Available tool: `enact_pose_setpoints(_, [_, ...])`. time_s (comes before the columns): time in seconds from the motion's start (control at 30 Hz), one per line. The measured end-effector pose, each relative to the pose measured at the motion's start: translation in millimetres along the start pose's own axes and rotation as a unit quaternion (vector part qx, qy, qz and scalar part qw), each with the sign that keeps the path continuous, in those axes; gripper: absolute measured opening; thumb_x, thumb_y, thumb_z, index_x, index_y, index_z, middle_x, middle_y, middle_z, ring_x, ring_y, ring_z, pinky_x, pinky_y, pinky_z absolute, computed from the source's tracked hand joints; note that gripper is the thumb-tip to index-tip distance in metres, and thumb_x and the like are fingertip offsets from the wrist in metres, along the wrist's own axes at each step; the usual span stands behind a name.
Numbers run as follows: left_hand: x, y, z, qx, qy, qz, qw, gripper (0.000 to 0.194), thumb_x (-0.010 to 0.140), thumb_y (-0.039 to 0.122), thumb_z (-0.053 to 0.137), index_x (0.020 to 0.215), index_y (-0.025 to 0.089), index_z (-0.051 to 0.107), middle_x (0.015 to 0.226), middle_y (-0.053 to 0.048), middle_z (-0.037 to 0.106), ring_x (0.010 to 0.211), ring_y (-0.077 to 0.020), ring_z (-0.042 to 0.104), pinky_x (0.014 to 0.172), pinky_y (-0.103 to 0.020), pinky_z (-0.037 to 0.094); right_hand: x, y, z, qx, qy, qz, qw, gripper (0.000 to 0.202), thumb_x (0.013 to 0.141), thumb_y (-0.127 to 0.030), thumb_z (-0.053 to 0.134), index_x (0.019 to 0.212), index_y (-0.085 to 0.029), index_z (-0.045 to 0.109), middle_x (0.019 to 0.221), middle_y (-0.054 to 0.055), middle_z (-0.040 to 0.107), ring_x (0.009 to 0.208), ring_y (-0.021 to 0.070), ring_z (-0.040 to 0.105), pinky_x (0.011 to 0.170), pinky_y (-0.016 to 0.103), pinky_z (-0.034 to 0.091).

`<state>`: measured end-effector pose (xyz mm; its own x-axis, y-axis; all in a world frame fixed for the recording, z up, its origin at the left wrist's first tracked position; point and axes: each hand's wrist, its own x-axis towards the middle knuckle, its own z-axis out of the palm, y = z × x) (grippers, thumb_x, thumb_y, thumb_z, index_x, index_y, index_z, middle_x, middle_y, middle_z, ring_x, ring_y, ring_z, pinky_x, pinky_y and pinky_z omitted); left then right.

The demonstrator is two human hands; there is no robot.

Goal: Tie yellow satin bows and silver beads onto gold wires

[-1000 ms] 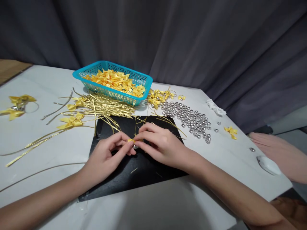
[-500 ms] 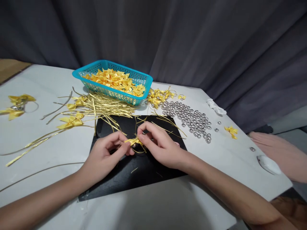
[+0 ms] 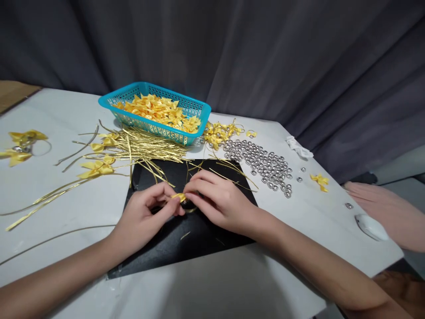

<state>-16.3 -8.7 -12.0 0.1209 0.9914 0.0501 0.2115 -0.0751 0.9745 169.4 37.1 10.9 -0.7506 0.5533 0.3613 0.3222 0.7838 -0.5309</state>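
Between my hands, above a black mat [image 3: 166, 246], is a small yellow ribbon bow [image 3: 179, 196] with a gold tie wire [image 3: 191, 210] curving beneath it. My left hand [image 3: 151, 206] is closed, pinching the bow's left side between thumb and fingers. From the right, my right hand [image 3: 221, 197] is closed with its fingertips at the bow's other side, and they cover most of it. Whether they grip ribbon or wire I cannot make out.
A blue basket [image 3: 109, 103] full of yellow bows stands at the back, with a bundle of gold ties [image 3: 149, 148] before it. Silver beads [image 3: 262, 164] lie to the right, near finished-looking bows [image 3: 217, 133]. A white computer mouse [image 3: 371, 227] sits near the right edge.
My right hand has shifted slightly left and turned, its fingers now covering the right half of the bow. My left hand keeps its pinch in nearly the same place.
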Motion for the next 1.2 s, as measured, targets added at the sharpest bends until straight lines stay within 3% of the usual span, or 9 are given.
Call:
enact_pose_setpoints(0.13, [0, 0, -0.6, 0.004, 0.008, -0.007, 1.000, 0.022, 0.082, 0.032, 0.059, 0.063, 0.021, 0.057, 0.057, 0.001, 0.069, 0.054, -0.0138, 0.065, 0.055, -0.022, 0.051, 4, -2, 3, 0.102, 0.028, 0.123, 0.987, 0.013, 0.095, -0.022, 0.044, 0.085, -0.018, 0.051, 0.081, 0.002, 0.055, 0.068, 0.0111, 0.051, 0.062, 0.024, 0.044])
enact_pose_setpoints(0.27, [1, -1, -0.7, 0.012, 0.008, -0.013, 1.000, 0.023, 0.082, 0.032, 0.058, 0.062, 0.021, 0.057, 0.056, 0.000, 0.069, 0.054, -0.0142, 0.065, 0.056, -0.023, 0.051, 7, -1, 5, 0.260, 0.041, 0.277, 0.924, 0.016, 0.094, -0.032, 0.043, 0.085, -0.019, 0.046, 0.072, -0.004, 0.050, 0.043, 0.0053, 0.037, 0.041, 0.020, 0.031])
enact_pose_setpoints(0.33, [2, -1, -0.4, 0.014, 0.007, -0.013, 1.000, 0.023, 0.082, 0.032, 0.058, 0.062, 0.021, 0.056, 0.056, 0.001, 0.068, 0.054, -0.0141, 0.064, 0.055, -0.022, 0.051, 7, 0, 4, 0.237, 0.061, 0.249, 0.937, 0.013, 0.091, -0.029, 0.049, 0.084, -0.018, 0.049, 0.071, -0.004, 0.049, 0.044, 0.0050, 0.036, 0.042, 0.020, 0.031])
enact_pose_setpoints(0.47, [3, -1, 0.2, 0.008, 0.003, -0.014, 1.000, 0.024, 0.082, 0.033, 0.058, 0.062, 0.021, 0.056, 0.055, 0.001, 0.067, 0.053, -0.0132, 0.063, 0.055, -0.022, 0.050, 2, 4, 0, 0.067, 0.064, 0.056, 0.994, 0.004, 0.088, -0.018, 0.054, 0.090, -0.016, 0.057, 0.088, 0.004, 0.057, 0.058, 0.0077, 0.048, 0.052, 0.021, 0.040])
enact_pose_setpoints(0.63, [3, 0, 0.1, 0.004, -0.004, -0.013, 1.000, 0.024, 0.081, 0.033, 0.059, 0.061, 0.021, 0.056, 0.054, 0.001, 0.067, 0.052, -0.0143, 0.063, 0.054, -0.023, 0.050, -4, 7, -1, -0.117, 0.001, -0.075, 0.990, 0.017, 0.096, -0.023, 0.046, 0.096, -0.017, 0.062, 0.093, 0.008, 0.062, 0.076, 0.0128, 0.060, 0.057, 0.022, 0.044])
enact_pose_setpoints(0.73, [3, 0, 0.0, 0.004, -0.009, -0.011, 1.000, 0.023, 0.081, 0.034, 0.058, 0.062, 0.021, 0.057, 0.053, 0.001, 0.067, 0.052, -0.0144, 0.063, 0.054, -0.023, 0.049, -4, 7, 0, -0.107, -0.017, -0.070, 0.992, 0.021, 0.098, -0.025, 0.043, 0.096, -0.016, 0.062, 0.094, 0.009, 0.062, 0.076, 0.0129, 0.061, 0.059, 0.023, 0.046])
enact_pose_setpoints(0.97, [2, -1, -1.3, -0.007, -0.030, 0.001, 1.000, 0.023, 0.084, 0.032, 0.057, 0.065, 0.021, 0.060, 0.055, 0.002, 0.067, 0.053, -0.0128, 0.062, 0.055, -0.021, 0.048, 0, 7, 2, 0.080, 0.000, -0.026, 0.996, 0.012, 0.095, -0.020, 0.052, 0.092, -0.015, 0.062, 0.091, 0.006, 0.059, 0.083, 0.0120, 0.060, 0.075, 0.023, 0.050])
enact_pose_setpoints(1.1, [2, -2, -2.1, -0.014, -0.035, 0.000, 0.999, 0.023, 0.085, 0.032, 0.057, 0.065, 0.021, 0.059, 0.055, 0.002, 0.067, 0.054, -0.0131, 0.062, 0.056, -0.022, 0.049, 1, 7, 2, 0.097, 0.012, -0.030, 0.995, 0.012, 0.095, -0.017, 0.051, 0.088, -0.014, 0.060, 0.088, 0.006, 0.059, 0.083, 0.0123, 0.058, 0.075, 0.024, 0.049])
enact_pose_setpoints(1.2, [3, 0, -1.6, -0.018, -0.031, -0.006, 0.999, 0.023, 0.084, 0.032, 0.058, 0.064, 0.021, 0.059, 0.055, 0.002, 0.067, 0.054, -0.0134, 0.063, 0.056, -0.022, 0.050, 2, 3, 4, 0.092, 0.025, 0.021, 0.995, 0.011, 0.095, -0.017, 0.047, 0.087, -0.016, 0.055, 0.086, 0.005, 0.057, 0.081, 0.0133, 0.056, 0.073, 0.026, 0.047])
